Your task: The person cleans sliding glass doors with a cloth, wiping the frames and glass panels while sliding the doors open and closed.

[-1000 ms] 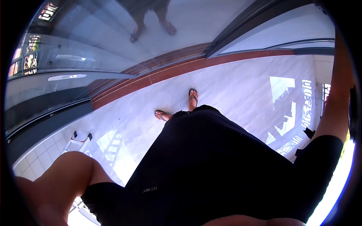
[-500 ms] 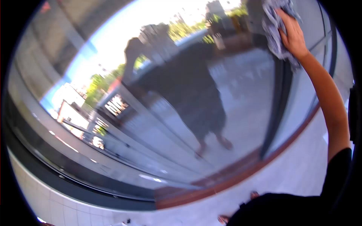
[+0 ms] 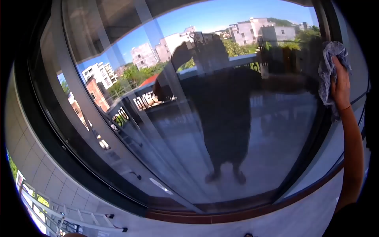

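My right hand (image 3: 342,87) presses a crumpled grey cloth (image 3: 327,73) against the right side of a large glass panel (image 3: 284,134), by its dark upright frame (image 3: 321,118). The cloth bunches around the fingers, and one end hangs below the hand. My forearm reaches up from the lower right. In the glass I see a dark reflection of a person, with buildings, trees and a railing behind. My left hand is outside the picture.
A reddish-brown sill (image 3: 177,217) runs under the glass. At the lower left stands a metal ladder (image 3: 92,219) on the pale floor. A dark door track (image 3: 85,173) curves along the left, beside a tiled surface (image 3: 43,166).
My right hand and the cloth have moved right and down in the view, onto the frame's edge. The view has shifted, bringing the ladder in at lower left.
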Demonstrator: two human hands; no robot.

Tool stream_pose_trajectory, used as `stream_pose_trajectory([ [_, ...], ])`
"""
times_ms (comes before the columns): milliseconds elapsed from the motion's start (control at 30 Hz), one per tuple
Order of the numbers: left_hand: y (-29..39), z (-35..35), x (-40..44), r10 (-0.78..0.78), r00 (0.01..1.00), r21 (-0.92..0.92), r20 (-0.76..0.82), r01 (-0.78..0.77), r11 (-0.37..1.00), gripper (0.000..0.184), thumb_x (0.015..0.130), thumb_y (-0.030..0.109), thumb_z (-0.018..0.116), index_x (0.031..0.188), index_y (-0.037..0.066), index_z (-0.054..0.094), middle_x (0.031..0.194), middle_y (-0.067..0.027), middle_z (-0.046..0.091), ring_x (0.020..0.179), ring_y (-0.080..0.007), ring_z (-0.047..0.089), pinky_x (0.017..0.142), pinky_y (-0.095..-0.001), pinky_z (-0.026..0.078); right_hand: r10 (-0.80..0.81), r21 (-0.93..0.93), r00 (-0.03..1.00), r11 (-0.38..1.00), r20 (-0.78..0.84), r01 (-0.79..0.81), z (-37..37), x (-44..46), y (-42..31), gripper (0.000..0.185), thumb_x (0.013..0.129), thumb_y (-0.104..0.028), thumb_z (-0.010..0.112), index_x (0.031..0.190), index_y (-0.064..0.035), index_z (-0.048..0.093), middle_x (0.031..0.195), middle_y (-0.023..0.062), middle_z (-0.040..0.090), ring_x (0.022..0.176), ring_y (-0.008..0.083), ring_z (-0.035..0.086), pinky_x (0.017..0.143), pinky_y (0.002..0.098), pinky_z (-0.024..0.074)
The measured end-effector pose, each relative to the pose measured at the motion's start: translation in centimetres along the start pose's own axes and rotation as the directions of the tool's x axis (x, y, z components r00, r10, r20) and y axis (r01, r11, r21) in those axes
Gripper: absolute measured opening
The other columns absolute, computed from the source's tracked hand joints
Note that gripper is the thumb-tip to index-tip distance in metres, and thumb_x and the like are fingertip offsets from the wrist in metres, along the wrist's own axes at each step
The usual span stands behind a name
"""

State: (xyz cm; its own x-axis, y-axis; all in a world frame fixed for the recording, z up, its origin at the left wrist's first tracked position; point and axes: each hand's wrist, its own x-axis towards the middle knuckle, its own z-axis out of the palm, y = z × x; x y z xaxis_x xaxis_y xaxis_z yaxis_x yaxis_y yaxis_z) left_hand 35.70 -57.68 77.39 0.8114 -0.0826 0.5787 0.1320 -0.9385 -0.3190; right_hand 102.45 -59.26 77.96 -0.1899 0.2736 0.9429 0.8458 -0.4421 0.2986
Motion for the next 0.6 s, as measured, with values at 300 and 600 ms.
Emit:
stream_pose_trajectory([
  [300,2.7,-10.5,-0.3,-0.026,0.958,0.391,-0.285,0.141,0.910,0.046,0.104,0.030,0.065,0.144,0.009,0.055,0.111,-0.0137,0.072,0.096,-0.0364,0.068,0.088,-0.0423,0.056,-0.034,-0.045,0.991,0.999,-0.131,0.029,0.4,0.6,-0.9,0.063,0.096,-0.005,0.065,0.155,-0.0119,0.044,0.146,0.0161,0.056,0.128,0.0411,0.055,0.112,0.0448,0.0422],
  [600,3.6,-19.1,-18.0,-0.495,0.856,0.557,-0.149,0.486,0.674,0.029,0.097,0.017,0.064,0.123,0.005,0.063,0.087,-0.0157,0.065,0.085,-0.0304,0.065,0.077,-0.0465,0.051,0.811,0.678,0.564,0.503,-0.155,-0.537,2.6,1.2,-5.5,0.046,0.110,-0.027,0.052,0.145,0.0024,0.053,0.138,0.0165,0.063,0.121,0.0289,0.064,0.102,0.0401,0.0500],
])
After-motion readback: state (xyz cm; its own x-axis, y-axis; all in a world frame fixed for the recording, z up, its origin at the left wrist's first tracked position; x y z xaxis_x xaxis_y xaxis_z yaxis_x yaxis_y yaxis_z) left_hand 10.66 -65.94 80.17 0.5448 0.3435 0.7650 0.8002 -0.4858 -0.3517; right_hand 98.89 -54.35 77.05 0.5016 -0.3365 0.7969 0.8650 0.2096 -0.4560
